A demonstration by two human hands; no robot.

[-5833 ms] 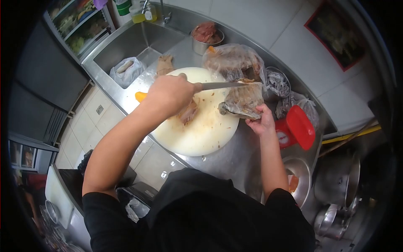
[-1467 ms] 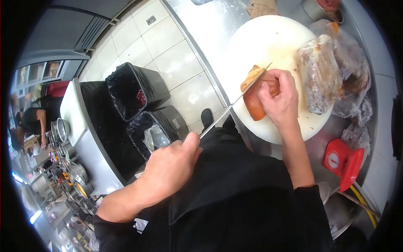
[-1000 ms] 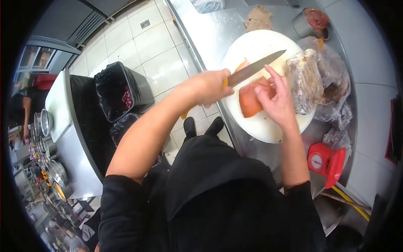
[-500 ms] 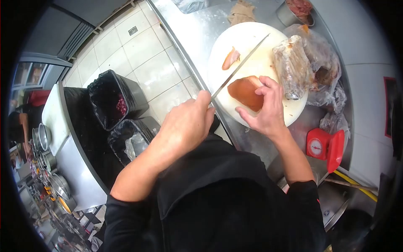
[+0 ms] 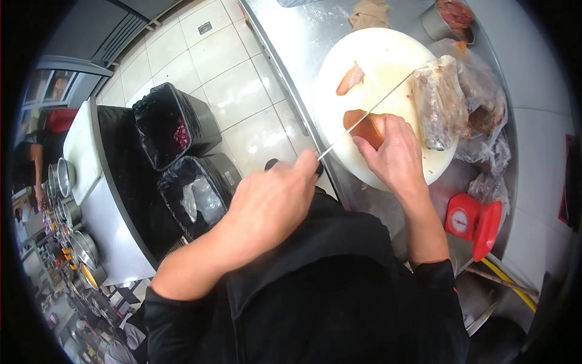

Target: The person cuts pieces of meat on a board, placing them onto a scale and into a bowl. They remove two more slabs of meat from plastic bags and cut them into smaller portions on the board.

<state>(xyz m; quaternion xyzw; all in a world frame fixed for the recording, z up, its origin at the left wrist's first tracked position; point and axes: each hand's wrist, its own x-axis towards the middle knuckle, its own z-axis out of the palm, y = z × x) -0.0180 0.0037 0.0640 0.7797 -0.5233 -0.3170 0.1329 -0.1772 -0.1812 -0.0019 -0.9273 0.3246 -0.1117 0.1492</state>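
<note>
Knife (image 5: 389, 94) clenched in left hand's grip (image 5: 271, 199) crosses meat (image 5: 367, 128) held under right hand's half-curled grip (image 5: 397, 153), pale-and-brown slice (image 5: 350, 79) beyond both.

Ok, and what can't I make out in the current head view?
Head view:
Handle of the long, thin metal knife: hidden inside the closed left hand.
Part of the reddish-brown meat block: covered by the right hand.
Reading on the round white dial of the boxy red scale: too small.
Most of the pale plastic bag: cut off by the top edge.
</note>
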